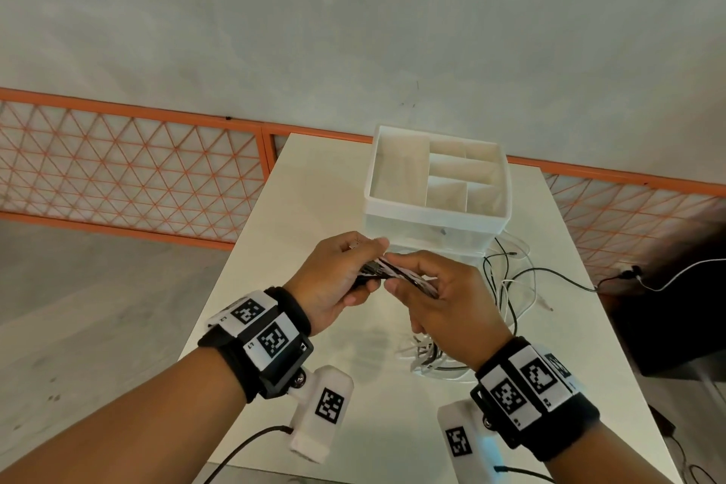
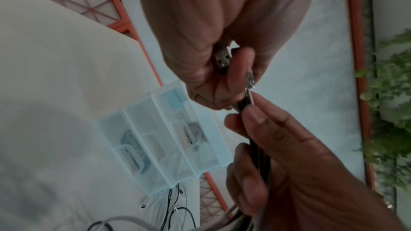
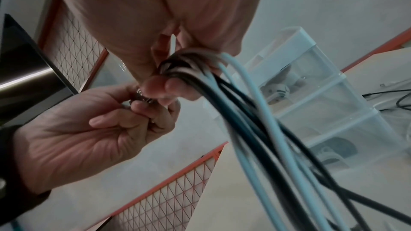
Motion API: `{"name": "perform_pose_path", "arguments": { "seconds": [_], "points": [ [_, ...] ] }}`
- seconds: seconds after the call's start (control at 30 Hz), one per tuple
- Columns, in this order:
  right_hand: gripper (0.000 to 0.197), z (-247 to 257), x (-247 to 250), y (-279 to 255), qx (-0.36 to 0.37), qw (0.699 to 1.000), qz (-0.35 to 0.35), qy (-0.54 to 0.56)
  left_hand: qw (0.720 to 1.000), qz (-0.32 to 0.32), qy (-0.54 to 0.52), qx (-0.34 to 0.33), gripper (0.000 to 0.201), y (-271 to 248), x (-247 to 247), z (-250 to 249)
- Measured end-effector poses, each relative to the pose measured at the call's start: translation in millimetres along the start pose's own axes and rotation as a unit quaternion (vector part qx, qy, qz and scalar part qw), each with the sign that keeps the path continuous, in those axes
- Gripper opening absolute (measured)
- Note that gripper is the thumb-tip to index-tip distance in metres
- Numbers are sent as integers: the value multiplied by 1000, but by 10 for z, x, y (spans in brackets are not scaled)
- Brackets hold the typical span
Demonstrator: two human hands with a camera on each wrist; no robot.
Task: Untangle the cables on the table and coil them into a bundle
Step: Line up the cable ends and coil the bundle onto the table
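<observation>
**Both hands working a gathered hank of cables above the table**

Head view: the left hand (image 1: 338, 275) and right hand (image 1: 444, 295) are meeting over the white table (image 1: 314, 185), both curling their fingers around a short run of black and white cables (image 1: 396, 275). More loose cables (image 1: 510, 279) are lying tangled on the table to the right of the hands, just in front of a white drawer organiser (image 1: 436, 185); one black cable is trailing off the table's right edge. The wristbands are carrying square black-and-white markers; their small lettering is too small to read.

Left wrist view: the left hand's fingers (image 2: 255, 122) are pinching the black strands, while the other hand is closing around a metal plug (image 2: 222, 59). Through a clear drawer front, pale lettering is showing on a dark item, but it is too blurred to make out.

Right wrist view: the right hand is gripping a bend of the hank, with its fingertips (image 3: 169, 85) pressing under the strands, and black and pale strands are hanging down from it.

Risk, as a judgement: the hanging strands are looking loose, so any slackening of the right hand's grip is likely to spill the loops. Pulling toward the pile could also be tightening the tangle or dragging the trailing cable.
</observation>
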State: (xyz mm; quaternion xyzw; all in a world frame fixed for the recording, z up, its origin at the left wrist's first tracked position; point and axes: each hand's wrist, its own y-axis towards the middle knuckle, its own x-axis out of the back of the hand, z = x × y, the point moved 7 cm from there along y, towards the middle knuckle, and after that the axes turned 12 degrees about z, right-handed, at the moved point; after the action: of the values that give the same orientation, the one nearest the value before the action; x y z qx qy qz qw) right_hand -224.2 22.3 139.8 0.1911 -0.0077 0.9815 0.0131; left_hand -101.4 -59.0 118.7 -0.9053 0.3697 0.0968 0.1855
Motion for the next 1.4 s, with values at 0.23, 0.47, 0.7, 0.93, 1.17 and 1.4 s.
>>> {"name": "perform_pose_path", "arguments": {
  "seconds": [0.23, 0.47, 0.7, 0.93, 1.17, 1.4],
  "points": [
    [9, -29, -39, 9, 0, 1000, -19, 19, 999, -43, 15, 7, 11, -14, -15, 4],
    [18, -23, -100, 43, -32, 995, 37, 92, 994, 42, 15, 101, 18, -57, -25, 42],
    [27, -21, -136, 52, -36, 990, 63, 120, 990, 78, -1, 120, 32, -73, -29, 120],
    [30, -6, -114, 107, -34, 992, 22, 120, 994, 69, 64, 48, 23, -88, -61, -40],
    [26, -271, 56, 73, -64, 994, 4, 92, 999, -29, 7, -18, 13, -102, 228, -194],
    [17, -15, 15, 137, -28, 993, 82, -75, 920, 3, 387, -60, 29, -59, 130, -500]
  ]
}}
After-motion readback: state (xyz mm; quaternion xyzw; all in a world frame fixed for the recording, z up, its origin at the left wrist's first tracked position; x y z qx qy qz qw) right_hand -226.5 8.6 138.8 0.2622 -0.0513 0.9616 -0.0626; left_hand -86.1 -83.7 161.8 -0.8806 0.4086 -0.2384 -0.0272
